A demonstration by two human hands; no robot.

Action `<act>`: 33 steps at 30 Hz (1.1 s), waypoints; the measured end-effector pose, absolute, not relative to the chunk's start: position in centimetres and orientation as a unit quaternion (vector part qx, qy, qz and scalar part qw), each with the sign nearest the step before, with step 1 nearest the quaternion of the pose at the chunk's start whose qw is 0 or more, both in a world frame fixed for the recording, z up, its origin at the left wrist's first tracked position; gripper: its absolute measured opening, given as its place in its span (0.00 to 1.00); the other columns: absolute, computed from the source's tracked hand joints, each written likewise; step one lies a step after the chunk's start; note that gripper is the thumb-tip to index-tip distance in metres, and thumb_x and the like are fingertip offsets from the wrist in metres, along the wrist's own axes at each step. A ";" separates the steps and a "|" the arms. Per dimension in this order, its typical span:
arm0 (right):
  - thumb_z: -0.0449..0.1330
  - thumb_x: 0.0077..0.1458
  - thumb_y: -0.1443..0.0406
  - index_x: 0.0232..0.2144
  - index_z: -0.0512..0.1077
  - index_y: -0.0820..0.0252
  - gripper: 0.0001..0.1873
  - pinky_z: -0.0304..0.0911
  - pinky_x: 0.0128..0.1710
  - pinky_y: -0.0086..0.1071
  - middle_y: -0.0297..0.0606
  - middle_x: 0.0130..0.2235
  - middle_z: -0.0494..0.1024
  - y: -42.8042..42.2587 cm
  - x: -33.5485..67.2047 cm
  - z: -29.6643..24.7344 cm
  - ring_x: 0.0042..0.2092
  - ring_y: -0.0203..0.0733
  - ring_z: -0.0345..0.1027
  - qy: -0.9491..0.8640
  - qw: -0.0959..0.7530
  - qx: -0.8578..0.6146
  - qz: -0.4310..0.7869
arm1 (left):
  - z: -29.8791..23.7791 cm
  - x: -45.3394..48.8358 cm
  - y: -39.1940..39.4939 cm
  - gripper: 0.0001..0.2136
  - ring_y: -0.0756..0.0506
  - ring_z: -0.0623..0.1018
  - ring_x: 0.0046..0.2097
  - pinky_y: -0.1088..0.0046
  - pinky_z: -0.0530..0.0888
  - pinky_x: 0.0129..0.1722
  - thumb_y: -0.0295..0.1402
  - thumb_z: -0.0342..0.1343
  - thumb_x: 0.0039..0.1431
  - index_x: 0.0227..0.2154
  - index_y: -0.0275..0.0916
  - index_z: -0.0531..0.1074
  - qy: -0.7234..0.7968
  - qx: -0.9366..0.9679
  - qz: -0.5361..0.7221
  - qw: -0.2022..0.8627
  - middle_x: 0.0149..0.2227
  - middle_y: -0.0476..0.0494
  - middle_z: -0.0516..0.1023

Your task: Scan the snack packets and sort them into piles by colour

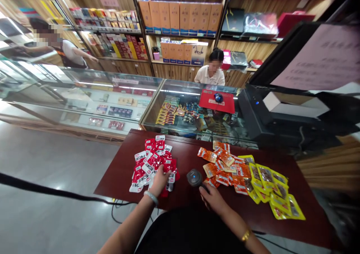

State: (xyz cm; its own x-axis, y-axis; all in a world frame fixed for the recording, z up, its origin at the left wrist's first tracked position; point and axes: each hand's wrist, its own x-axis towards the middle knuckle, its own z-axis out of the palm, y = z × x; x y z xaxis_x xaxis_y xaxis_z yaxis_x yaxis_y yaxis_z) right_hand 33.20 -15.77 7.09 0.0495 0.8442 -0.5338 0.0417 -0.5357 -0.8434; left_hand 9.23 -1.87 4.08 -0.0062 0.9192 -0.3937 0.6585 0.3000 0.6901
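Note:
My left hand [159,182], with a pale bangle at the wrist, is over the near right side of a pile of red-and-white snack packets [153,160]. Its fingers are bent and closed on a packet at the pile's edge. In my right hand [214,200] is a black handheld barcode scanner [194,177], its round head pointing left and showing a small blue light. Right of the scanner lie several orange snack packets [223,162]. Several yellow-edged packets [263,177] overlap them farther right. All rest on the dark red-brown table [185,152].
Beyond the table stands a glass display counter [152,124] with a red mat [206,104] on top. A black machine [253,115] holds an open white box [295,105] at the right. Two people are behind the counter. A dark cable [56,191] crosses at left.

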 end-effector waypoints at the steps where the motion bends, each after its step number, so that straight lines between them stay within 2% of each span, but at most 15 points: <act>1: 0.55 0.52 0.41 0.43 0.69 0.60 0.31 0.51 0.14 0.24 0.22 0.18 0.63 -15.8 33.2 7.2 0.15 0.31 0.54 -0.341 0.345 -0.642 0.594 | 3.4 10.3 -1.8 0.11 0.44 0.78 0.34 0.70 0.71 0.35 0.38 0.58 0.55 0.37 0.37 0.68 0.677 0.542 0.182 0.464 0.33 0.42 0.78; 3: 0.55 0.51 0.40 0.42 0.69 0.59 0.31 0.50 0.14 0.24 0.22 0.17 0.62 -15.7 33.5 7.6 0.15 0.31 0.53 -0.334 0.354 -0.645 0.589 | 2.4 12.7 -1.5 0.12 0.46 0.77 0.30 0.72 0.71 0.31 0.40 0.61 0.52 0.32 0.37 0.69 0.636 0.485 0.224 0.557 0.28 0.46 0.76; 6: 0.55 0.50 0.39 0.43 0.70 0.59 0.33 0.49 0.14 0.25 0.22 0.17 0.62 -15.7 34.4 8.2 0.14 0.31 0.52 -0.321 0.359 -0.655 0.582 | 1.8 16.6 -0.4 0.17 0.47 0.76 0.29 0.71 0.73 0.31 0.46 0.64 0.47 0.31 0.37 0.70 0.566 0.414 0.279 0.655 0.27 0.47 0.76; 9: 0.56 0.49 0.39 0.45 0.71 0.59 0.34 0.50 0.15 0.26 0.23 0.17 0.62 -15.7 35.8 8.8 0.15 0.32 0.53 -0.313 0.361 -0.665 0.574 | 1.7 20.6 1.0 0.21 0.47 0.78 0.30 0.69 0.75 0.33 0.48 0.65 0.47 0.35 0.36 0.71 0.529 0.371 0.308 0.698 0.29 0.46 0.78; 12: 0.55 0.51 0.39 0.46 0.73 0.60 0.35 0.54 0.18 0.28 0.27 0.18 0.67 -15.3 37.3 9.2 0.18 0.36 0.58 -0.324 0.359 -0.672 0.560 | 1.4 24.3 2.5 0.20 0.47 0.78 0.29 0.68 0.76 0.32 0.45 0.67 0.47 0.36 0.35 0.71 0.528 0.343 0.310 0.713 0.29 0.46 0.78; 14: 0.55 0.51 0.39 0.45 0.75 0.60 0.35 0.61 0.23 0.31 0.33 0.22 0.73 -14.9 38.4 9.5 0.22 0.41 0.66 -0.339 0.361 -0.678 0.543 | 1.0 26.4 3.3 0.20 0.47 0.78 0.29 0.68 0.76 0.31 0.44 0.67 0.47 0.36 0.36 0.70 0.535 0.339 0.304 0.712 0.29 0.45 0.79; 16: 0.56 0.51 0.39 0.45 0.76 0.59 0.34 0.68 0.31 0.36 0.40 0.29 0.79 -14.4 39.3 9.9 0.32 0.48 0.73 -0.355 0.370 -0.681 0.522 | 0.5 28.2 3.6 0.20 0.47 0.78 0.29 0.68 0.76 0.32 0.44 0.67 0.48 0.36 0.36 0.70 0.531 0.355 0.292 0.712 0.30 0.45 0.79; 19: 0.57 0.51 0.40 0.44 0.77 0.59 0.32 0.69 0.39 0.41 0.44 0.36 0.81 -14.0 40.4 10.0 0.40 0.54 0.75 -0.356 0.386 -0.685 0.505 | -0.1 29.9 3.5 0.21 0.46 0.78 0.31 0.68 0.75 0.34 0.46 0.67 0.46 0.36 0.35 0.71 0.503 0.388 0.264 0.726 0.31 0.43 0.79; 24: 0.57 0.53 0.42 0.41 0.75 0.57 0.28 0.67 0.30 0.37 0.37 0.27 0.77 -13.7 41.3 9.4 0.30 0.48 0.72 -0.305 0.387 -0.691 0.528 | -0.2 29.9 3.0 0.18 0.46 0.78 0.35 0.68 0.74 0.40 0.42 0.65 0.49 0.37 0.34 0.73 0.505 0.420 0.260 0.708 0.35 0.40 0.81; 28: 0.55 0.55 0.42 0.32 0.69 0.56 0.24 0.58 0.20 0.30 0.29 0.21 0.69 -12.8 41.2 9.2 0.19 0.37 0.61 -0.275 0.406 -0.666 0.562 | 0.2 28.4 3.3 0.14 0.46 0.78 0.36 0.69 0.74 0.41 0.35 0.64 0.50 0.39 0.34 0.73 0.534 0.417 0.251 0.691 0.37 0.41 0.81; 30: 0.55 0.55 0.42 0.30 0.66 0.56 0.24 0.54 0.17 0.28 0.26 0.20 0.65 -12.1 40.9 9.1 0.17 0.33 0.56 -0.268 0.424 -0.649 0.571 | 0.3 27.8 3.4 0.14 0.46 0.78 0.36 0.69 0.74 0.41 0.33 0.64 0.50 0.39 0.34 0.73 0.546 0.423 0.242 0.681 0.36 0.41 0.81; 33: 0.56 0.54 0.41 0.29 0.63 0.55 0.25 0.52 0.16 0.27 0.24 0.20 0.63 -11.0 40.5 8.8 0.17 0.32 0.55 -0.268 0.444 -0.634 0.573 | 0.2 27.4 3.6 0.13 0.45 0.79 0.37 0.69 0.74 0.42 0.33 0.64 0.49 0.38 0.33 0.75 0.553 0.458 0.225 0.659 0.38 0.40 0.82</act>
